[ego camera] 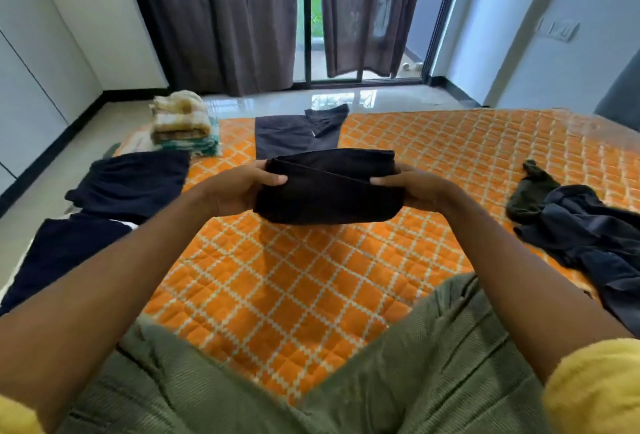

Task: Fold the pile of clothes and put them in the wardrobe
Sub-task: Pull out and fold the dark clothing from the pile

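The person holds a folded black garment (329,188) in the air above the middle of the orange quilt (277,295), left hand (239,188) and right hand (419,188) each gripping one end (thumbs on top). Unfolded dark clothes (588,229) lie on the quilt's right side, a folded stack (180,122) at its far left corner

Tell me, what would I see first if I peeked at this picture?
First comes the bright orange quilt that covers the bed. Above its middle, the left hand and the right hand hold a folded black garment between them. A dark heap of unfolded clothes lies on the quilt at the right, and a folded stack sits at its far left corner.
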